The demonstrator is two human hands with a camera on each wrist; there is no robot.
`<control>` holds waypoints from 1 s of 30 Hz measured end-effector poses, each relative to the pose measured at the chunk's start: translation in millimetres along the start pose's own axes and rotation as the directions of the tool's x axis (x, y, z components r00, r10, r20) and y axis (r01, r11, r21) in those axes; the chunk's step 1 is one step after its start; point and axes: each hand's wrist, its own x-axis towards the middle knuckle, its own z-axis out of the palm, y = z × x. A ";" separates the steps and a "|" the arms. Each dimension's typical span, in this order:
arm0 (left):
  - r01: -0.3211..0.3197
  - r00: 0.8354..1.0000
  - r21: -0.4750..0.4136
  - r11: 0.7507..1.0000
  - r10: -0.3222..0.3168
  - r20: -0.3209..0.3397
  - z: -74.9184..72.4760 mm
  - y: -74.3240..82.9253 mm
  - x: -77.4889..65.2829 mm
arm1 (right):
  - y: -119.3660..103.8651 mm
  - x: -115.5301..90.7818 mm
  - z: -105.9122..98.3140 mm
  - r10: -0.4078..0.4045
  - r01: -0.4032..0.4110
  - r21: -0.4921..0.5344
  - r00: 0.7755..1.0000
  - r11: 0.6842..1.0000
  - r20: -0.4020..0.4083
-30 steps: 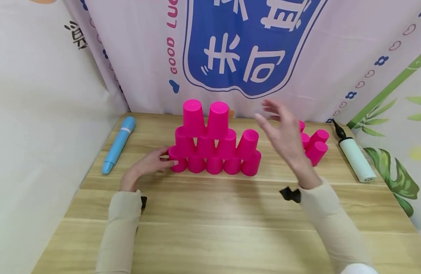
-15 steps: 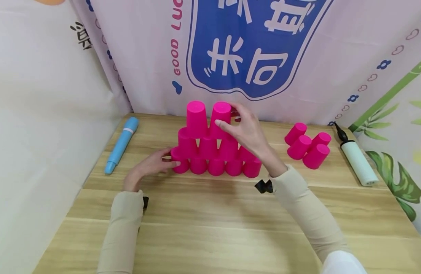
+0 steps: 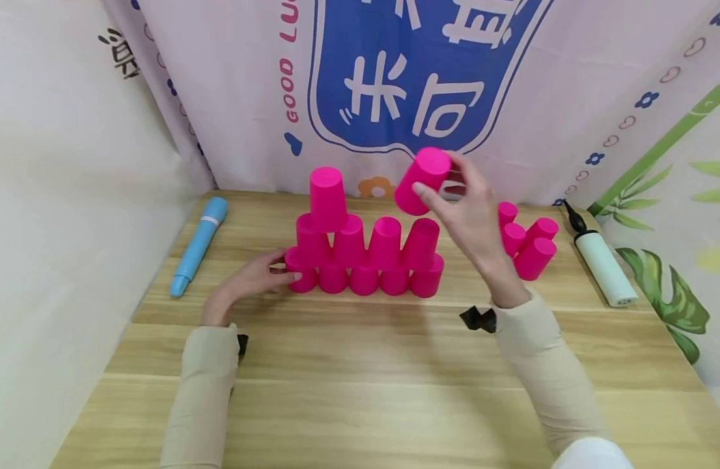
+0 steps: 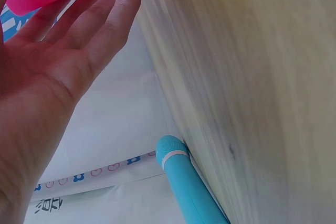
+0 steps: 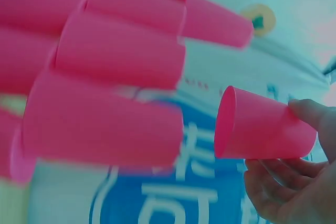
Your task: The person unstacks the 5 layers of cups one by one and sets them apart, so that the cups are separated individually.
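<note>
Upside-down pink cups stand stacked as a wall: a bottom row of several, a second row of several, and one top cup at the left. My right hand grips another pink cup, tilted in the air above the stack's right end. In the right wrist view that cup's open rim faces the stack, with thumb and fingers at its base end. My left hand holds the leftmost bottom cup, thumb in front; the left wrist view shows its fingers along the cup.
Several loose pink cups stand upside down right of the stack. A pale green hand pump with a black nozzle lies at the right edge. A blue tube-shaped pump lies at the left. A printed cloth hangs behind the table.
My right hand came in from the right with nothing in it, took hold of the right-hand top cup, then lifted it off and moved it right. The left hand stays at its cup.
</note>
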 end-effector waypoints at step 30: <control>0.004 1.000 0.021 1.000 -0.004 0.002 1.9 1.6 1.6 | 150.1 -86.1 -161.3 0.334 -0.495 -0.092 0.701 0.864 -0.630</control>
